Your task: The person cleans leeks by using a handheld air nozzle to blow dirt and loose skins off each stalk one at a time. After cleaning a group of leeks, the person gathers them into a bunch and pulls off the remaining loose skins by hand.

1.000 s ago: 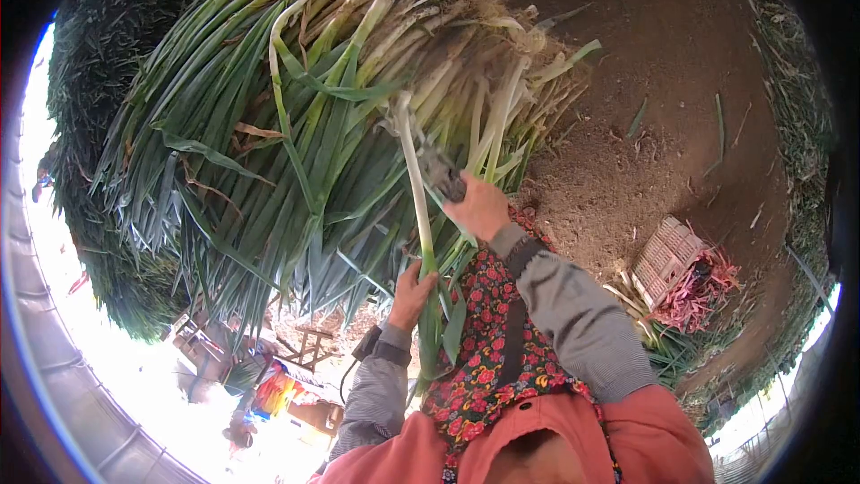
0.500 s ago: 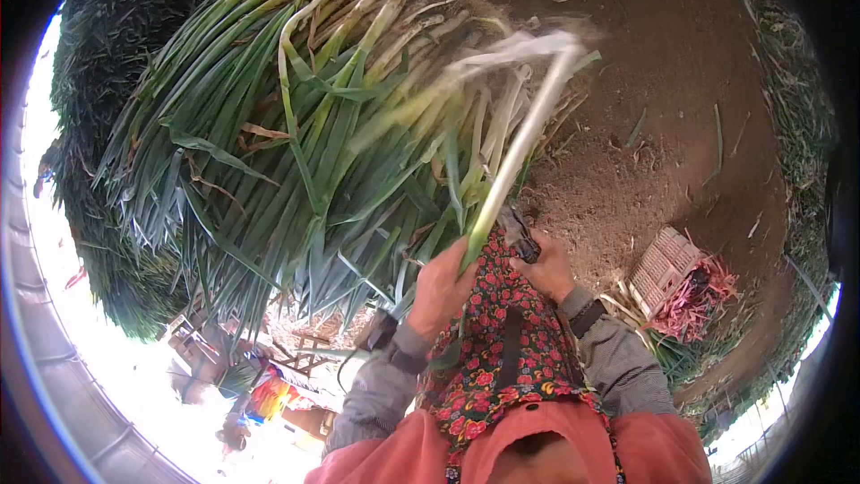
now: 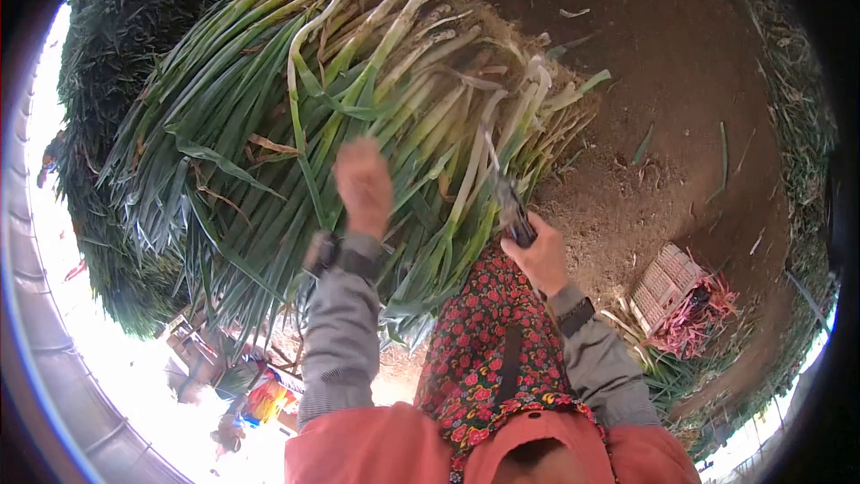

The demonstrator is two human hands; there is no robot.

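Note:
My left hand [image 3: 363, 184] is over the green leaves of a big heap of leeks or large scallions [image 3: 260, 139]. Its fingers are smeared by motion, and no stalk shows in it. My right hand [image 3: 544, 255] is closed around the dark handle of what looks like an air blow gun [image 3: 509, 202]. The tool's thin tip points up toward the heap's right side. Close by, pale stalks [image 3: 475, 157] lie with their leaves toward me.
A pink-and-white woven basket [image 3: 665, 282] with reddish strips [image 3: 694, 318] stands on the bare soil [image 3: 618, 188] at right. More greens [image 3: 107, 45] are piled at far left. A flowered apron [image 3: 488, 341] covers my front.
My left hand has moved left and forward, away from the long pale stalk it held. That stalk is out of the hand. My right hand has shifted slightly forward, still holding the tool.

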